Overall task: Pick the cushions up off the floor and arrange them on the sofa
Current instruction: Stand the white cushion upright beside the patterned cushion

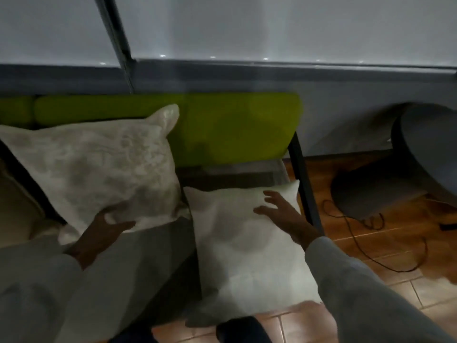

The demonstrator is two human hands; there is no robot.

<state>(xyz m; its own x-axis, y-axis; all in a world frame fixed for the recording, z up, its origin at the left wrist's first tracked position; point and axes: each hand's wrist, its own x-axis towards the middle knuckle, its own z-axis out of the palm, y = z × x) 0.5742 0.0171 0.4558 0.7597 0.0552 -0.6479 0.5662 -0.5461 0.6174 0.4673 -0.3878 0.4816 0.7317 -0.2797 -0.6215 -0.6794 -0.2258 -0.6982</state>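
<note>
A large cream patterned cushion (99, 167) leans against the green backrest of the sofa (237, 127). My left hand (106, 229) grips its lower edge from below. A plain white cushion (242, 251) lies flat on the sofa's grey seat at the right end, its near edge hanging over the front. My right hand (279, 209) rests on its upper right part with the fingers spread. Both arms wear pale grey sleeves.
A beige cushion (17, 201) shows at the far left edge. The sofa's black metal frame leg (304, 184) stands right of the white cushion. On the tiled floor (383, 243) lie a black cable (356, 243) and a dark round table base (366, 191). My dark shoe (237, 330) is near the sofa front.
</note>
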